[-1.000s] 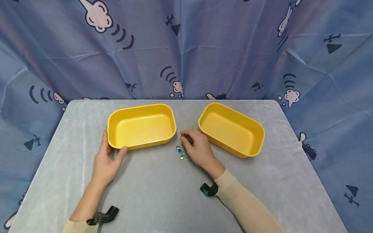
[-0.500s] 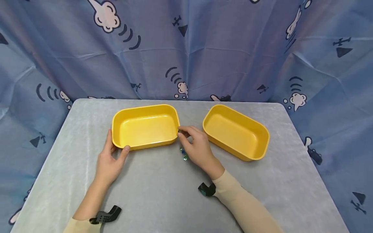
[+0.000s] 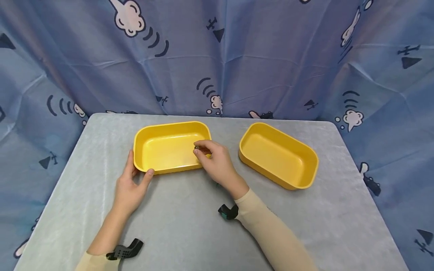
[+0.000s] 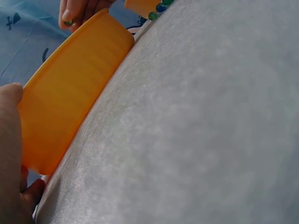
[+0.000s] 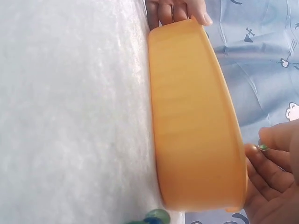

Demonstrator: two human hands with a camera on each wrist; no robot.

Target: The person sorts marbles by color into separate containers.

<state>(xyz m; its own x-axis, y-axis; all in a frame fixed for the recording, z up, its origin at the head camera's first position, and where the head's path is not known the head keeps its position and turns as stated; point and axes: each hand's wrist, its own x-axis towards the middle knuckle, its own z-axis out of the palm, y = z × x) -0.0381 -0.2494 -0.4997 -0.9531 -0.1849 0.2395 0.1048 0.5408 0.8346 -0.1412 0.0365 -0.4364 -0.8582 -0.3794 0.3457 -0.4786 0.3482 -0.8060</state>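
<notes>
Between right thumb and fingertips, a small green glass marble (image 5: 263,147) is pinched. That right hand (image 3: 218,163) is over the right end of the left yellow plastic bin (image 3: 162,171), with the marble above the bin's floor. My left hand (image 3: 130,190) grips the same bin at its near left corner, thumb at the rim and fingers along the side. Several more glass marbles, green ones (image 4: 153,16) and a blue one (image 4: 161,8), lie on the table just outside the bin's right end. In the head view the right hand and wrist hide most of them.
A second yellow bin (image 3: 278,160) stands at an angle to the right, beyond the right hand. Both bins are on a grey cloth-covered table (image 3: 183,226). A blue patterned curtain (image 3: 190,56) hangs behind and at both sides.
The right hand has lifted the marble from beside the loose ones and carried it left, over the left bin's rim. My left hand keeps its grip at the corner. The head view has shifted slightly.
</notes>
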